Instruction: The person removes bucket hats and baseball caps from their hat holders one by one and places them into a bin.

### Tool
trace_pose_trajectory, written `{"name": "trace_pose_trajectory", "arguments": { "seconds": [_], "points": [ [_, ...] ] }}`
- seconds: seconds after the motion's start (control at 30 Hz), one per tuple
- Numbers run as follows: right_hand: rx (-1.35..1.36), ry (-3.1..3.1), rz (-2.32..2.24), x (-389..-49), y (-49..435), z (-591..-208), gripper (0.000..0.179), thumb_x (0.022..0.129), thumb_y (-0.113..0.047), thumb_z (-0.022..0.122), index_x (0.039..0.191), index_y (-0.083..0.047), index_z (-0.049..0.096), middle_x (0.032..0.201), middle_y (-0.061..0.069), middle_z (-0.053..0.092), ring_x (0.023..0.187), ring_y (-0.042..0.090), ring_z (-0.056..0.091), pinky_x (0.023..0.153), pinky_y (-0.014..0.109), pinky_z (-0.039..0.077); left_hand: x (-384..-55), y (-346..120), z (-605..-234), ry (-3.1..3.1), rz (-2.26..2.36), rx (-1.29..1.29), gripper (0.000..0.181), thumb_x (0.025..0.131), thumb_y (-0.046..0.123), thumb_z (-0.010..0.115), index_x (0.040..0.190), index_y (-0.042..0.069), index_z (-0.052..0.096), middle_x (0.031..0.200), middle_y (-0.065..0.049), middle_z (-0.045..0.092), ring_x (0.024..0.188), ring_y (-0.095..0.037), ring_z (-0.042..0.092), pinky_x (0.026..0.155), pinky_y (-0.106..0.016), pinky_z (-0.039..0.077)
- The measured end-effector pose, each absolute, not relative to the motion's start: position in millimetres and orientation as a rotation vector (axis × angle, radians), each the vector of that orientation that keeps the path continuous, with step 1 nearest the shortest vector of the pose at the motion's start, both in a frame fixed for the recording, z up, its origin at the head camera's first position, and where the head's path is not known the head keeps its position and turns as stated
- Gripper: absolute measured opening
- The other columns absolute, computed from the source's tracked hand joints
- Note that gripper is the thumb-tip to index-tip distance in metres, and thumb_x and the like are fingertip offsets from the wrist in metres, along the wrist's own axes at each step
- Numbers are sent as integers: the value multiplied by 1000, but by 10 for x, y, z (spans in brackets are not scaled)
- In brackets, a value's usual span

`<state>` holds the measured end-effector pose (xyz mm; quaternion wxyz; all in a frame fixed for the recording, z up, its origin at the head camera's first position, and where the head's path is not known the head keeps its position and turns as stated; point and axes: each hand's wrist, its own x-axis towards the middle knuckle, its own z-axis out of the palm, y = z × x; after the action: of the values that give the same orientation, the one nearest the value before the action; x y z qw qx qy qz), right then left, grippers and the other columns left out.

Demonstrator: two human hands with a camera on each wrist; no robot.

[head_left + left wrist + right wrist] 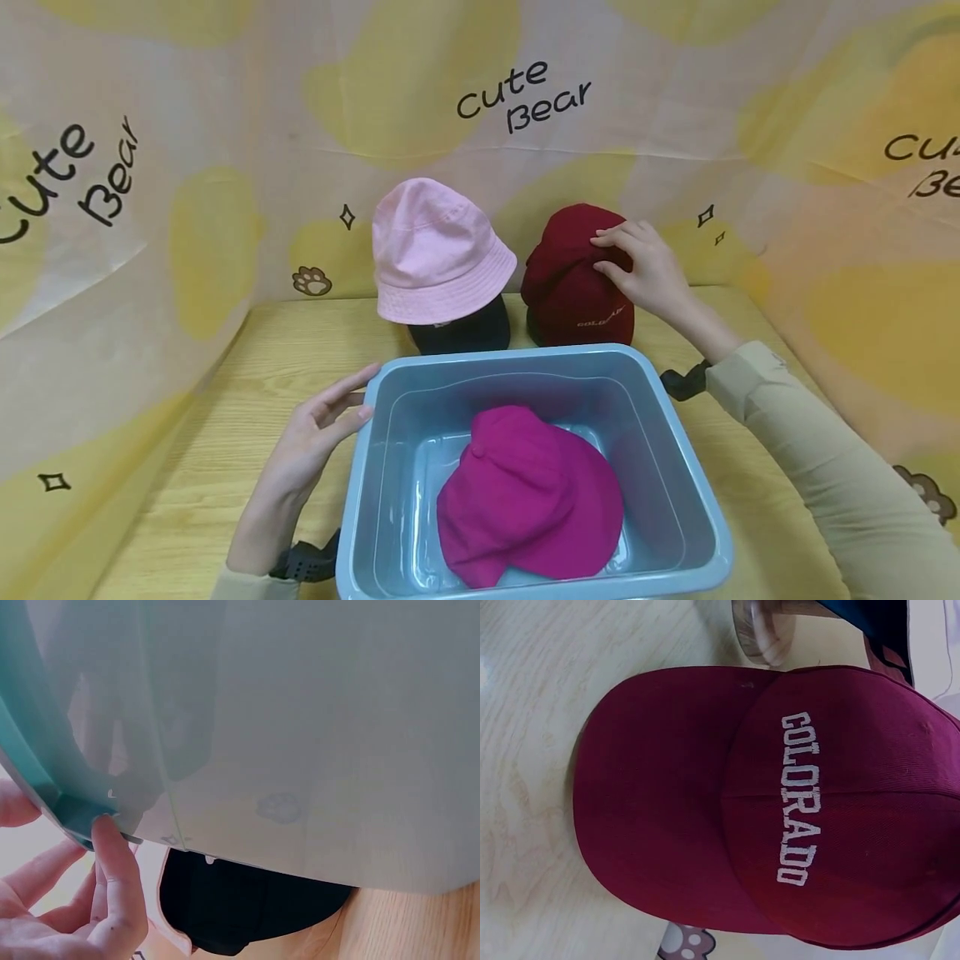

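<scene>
While left hand [309,435] grips tub [654,475], right hand [645,262] touches red cap [566,279]; right grasp cannot be told. Right of left hand: magenta cap [525,500], inside tub.

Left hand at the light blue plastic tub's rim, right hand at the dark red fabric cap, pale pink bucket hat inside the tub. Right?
One slip: the light blue plastic tub holds a bright magenta fabric cap, per the head view; the pale pink bucket hat sits behind the tub. The rest holds.
</scene>
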<state>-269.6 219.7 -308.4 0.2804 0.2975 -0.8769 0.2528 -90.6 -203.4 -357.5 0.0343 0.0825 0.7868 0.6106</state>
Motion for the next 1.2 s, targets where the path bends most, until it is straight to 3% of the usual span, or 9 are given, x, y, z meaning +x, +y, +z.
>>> {"name": "trace_pose_trajectory", "arguments": {
  "seconds": [0.4, 0.93, 1.2],
  "points": [
    [767, -2342, 717, -2704, 2199, -3016, 27, 81, -4, 74, 108, -5, 69, 110, 13, 67, 106, 28, 53, 90, 44, 42, -930, -2028, -3525, 2416, 1890, 246, 49, 96, 17, 58, 143, 11, 46, 115, 6, 64, 107, -7, 59, 93, -23, 42],
    [629, -2422, 776, -2682, 2183, -2909, 24, 88, -8, 68, 112, -7, 68, 113, 14, 68, 111, 31, 57, 97, 47, 43, -916, -2042, -3581, 2414, 1889, 256, 49, 96, 17, 58, 143, 11, 46, 120, 6, 63, 108, -8, 59, 93, -24, 42],
    [613, -2381, 781, -2686, 2160, -2829, 24, 90, -9, 66, 114, -6, 68, 111, 15, 69, 104, 30, 62, 88, 42, 46, -903, -2037, -3564, 2397, 1912, 262, 48, 96, 16, 58, 142, 10, 46, 117, 5, 65, 108, -9, 60, 93, -23, 42]
  ]
}}
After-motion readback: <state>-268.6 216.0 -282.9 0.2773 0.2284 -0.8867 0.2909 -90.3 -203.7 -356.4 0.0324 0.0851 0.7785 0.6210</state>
